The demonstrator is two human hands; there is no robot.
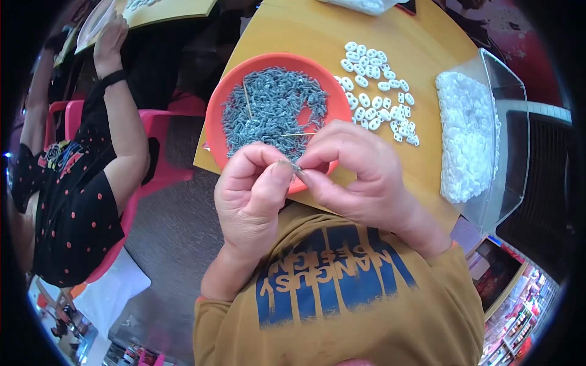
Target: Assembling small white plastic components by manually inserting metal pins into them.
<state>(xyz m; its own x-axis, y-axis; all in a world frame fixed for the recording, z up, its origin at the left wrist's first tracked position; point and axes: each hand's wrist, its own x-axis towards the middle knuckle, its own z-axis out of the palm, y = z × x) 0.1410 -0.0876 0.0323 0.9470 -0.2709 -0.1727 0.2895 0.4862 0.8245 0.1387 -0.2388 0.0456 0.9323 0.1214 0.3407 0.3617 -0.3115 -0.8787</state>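
My left hand (251, 189) and my right hand (357, 174) meet fingertip to fingertip over the near rim of an orange bowl (215, 119). Between the fingertips they pinch one small grey metal piece (296, 167). The bowl holds a heap of several small grey metal pieces (271, 110) and two thin wire pins. To the right of the bowl lie several small white plastic pieces (375, 85) loose on the yellow table (305, 30).
A clear plastic tray (510, 97) filled with white pieces stands at the table's right. Another person in a black dotted shirt (73, 201) sits on a pink chair (165, 146) to my left, a hand raised to another table.
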